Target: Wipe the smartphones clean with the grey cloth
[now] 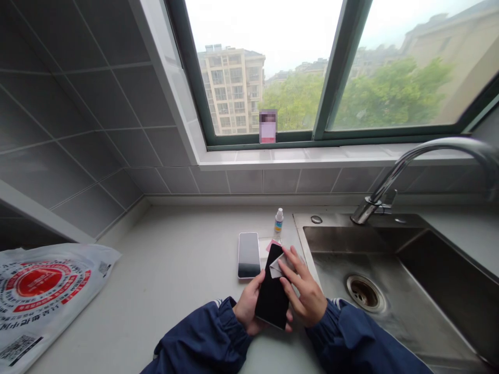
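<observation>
Head view, lower centre of the frame: your left hand (247, 307) is clasped around the near end of a black phone (273, 293), fingers wrapped under its left edge, holding it tilted just above the countertop (175, 270). Your right hand (306, 291) is closed on a small grey wipe (277, 266), pressing it flat with the fingertips against the upper part of the black phone's screen. Both forearms come in from the bottom edge in dark blue sleeves (202, 343).

Just above and left of the black phone, a second phone (249, 255) with a pale rim lies flat on the countertop, screen up and dark. Between the 2 phones, a pink slip (272, 243) shows from behind the black phone's top edge. Slightly higher, near the centre of the frame, a small white dropper bottle (278, 220) with a blue label stands upright beside the sink's left rim.

The steel sink (390, 270) fills the right of the frame, its drain to the right of your right hand, and the faucet (413, 166) arches over it from the back rim. At the lower left, a white plastic bag (42, 296) with red print lies on the countertop, well apart from your hands. A window (327, 78) spans the top of the frame.
</observation>
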A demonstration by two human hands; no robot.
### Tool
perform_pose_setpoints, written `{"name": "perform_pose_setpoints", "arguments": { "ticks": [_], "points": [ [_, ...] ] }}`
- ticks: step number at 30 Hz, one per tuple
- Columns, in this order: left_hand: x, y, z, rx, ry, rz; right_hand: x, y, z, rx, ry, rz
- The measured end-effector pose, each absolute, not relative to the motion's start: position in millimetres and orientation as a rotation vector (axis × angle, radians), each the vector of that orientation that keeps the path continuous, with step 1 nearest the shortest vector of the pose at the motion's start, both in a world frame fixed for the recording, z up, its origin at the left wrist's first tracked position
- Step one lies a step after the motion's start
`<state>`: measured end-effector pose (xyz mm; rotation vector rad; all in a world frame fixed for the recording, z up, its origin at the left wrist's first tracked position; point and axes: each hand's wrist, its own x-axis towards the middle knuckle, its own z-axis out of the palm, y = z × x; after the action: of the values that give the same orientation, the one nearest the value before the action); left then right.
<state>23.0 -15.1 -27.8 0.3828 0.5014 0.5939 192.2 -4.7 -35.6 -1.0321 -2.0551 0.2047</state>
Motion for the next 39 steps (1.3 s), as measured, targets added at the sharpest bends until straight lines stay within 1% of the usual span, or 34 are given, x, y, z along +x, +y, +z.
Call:
{"name": "perform_pose_setpoints", "arguments": {
  "ticks": [4,8,15,19,22,25,28,33,39],
  "points": [
    [23.3,-15.2,-27.0,0.357,0.517,0.605,194.3,-4.9,-31.6,-1.128,-2.137,0.058],
    [22.4,-16.9,-26.1,0.361,0.569,0.58,194.2,-6.8,-30.0,-1.12,-2.269,0.015],
    [23.8,-17.2,-20.5,0.312,0.405,0.684,187.9,-14.1,-23.0,-0.907,-2.503,0.211],
    [22.8,-17.2,-18.4,0.254,0.334,0.691,185.5,-18.7,-18.0,-0.774,-2.524,0.288],
    [21.1,-17.0,-21.4,0.23,0.323,0.716,186.3,-20.3,-15.6,-0.69,-2.434,0.3],
    [20.7,-16.0,-26.0,0.243,0.334,0.719,187.9,-19.2,-15.1,-0.755,-2.318,0.213],
    [21.8,-15.3,-28.7,0.255,0.362,0.727,188.5,-16.4,-17.3,-0.82,-2.328,0.169],
    [23.3,-15.2,-26.2,0.205,0.304,0.783,186.3,-16.6,-21.4,-0.818,-2.476,0.235],
    [22.3,-11.6,-18.8,0.208,0.327,0.785,180.3,-23.3,-21.2,-0.753,-2.499,0.277]
  ]
}}
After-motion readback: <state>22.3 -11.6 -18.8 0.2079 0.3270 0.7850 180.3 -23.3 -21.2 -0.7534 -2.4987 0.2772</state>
